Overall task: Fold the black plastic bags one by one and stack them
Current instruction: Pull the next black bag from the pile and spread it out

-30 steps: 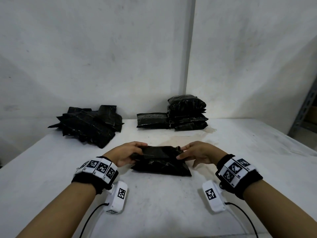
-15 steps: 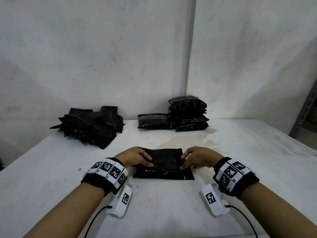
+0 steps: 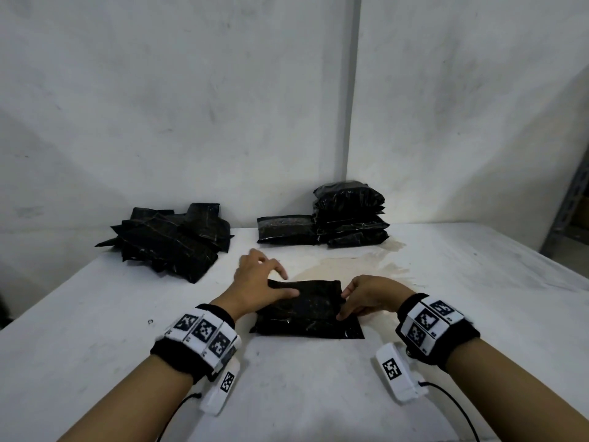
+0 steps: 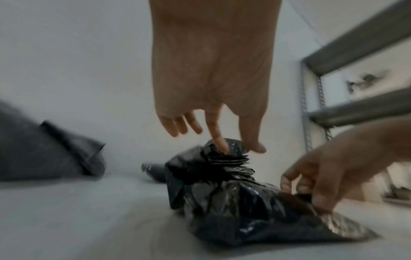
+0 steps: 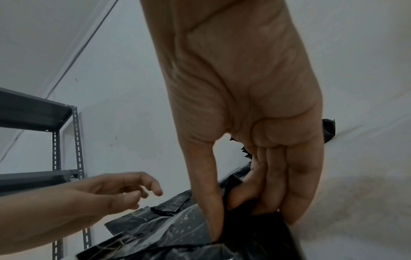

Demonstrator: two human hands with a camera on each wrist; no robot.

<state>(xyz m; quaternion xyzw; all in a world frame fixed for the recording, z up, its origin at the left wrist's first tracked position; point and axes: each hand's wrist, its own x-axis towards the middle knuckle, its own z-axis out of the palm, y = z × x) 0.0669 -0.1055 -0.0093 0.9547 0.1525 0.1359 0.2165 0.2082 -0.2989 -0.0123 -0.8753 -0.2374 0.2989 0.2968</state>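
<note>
A folded black plastic bag (image 3: pixel 306 311) lies flat on the white table (image 3: pixel 318 393) in front of me. My right hand (image 3: pixel 350 303) pinches its right edge; in the right wrist view the right hand (image 5: pixel 235 198) has thumb and fingers curled round the plastic (image 5: pixel 177 228). My left hand (image 3: pixel 274 282) hovers over the bag's left end with fingers spread, holding nothing; the left wrist view shows the left hand (image 4: pixel 222 137) raised above the bag (image 4: pixel 244 211). A stack of folded bags (image 3: pixel 347 215) stands at the back, with one folded bag (image 3: pixel 285 233) beside it. A loose pile of bags (image 3: pixel 172 244) lies back left.
A white wall runs close behind the table's far edge. A grey metal shelf (image 3: pixel 570 212) stands off the table's right side. A brownish stain (image 3: pixel 350 266) marks the table between the bag and the stack.
The bag's top flap has been pressed down flat. My left hand has since lifted off it and moved forward with fingers spread. My right hand stays on the right edge.
</note>
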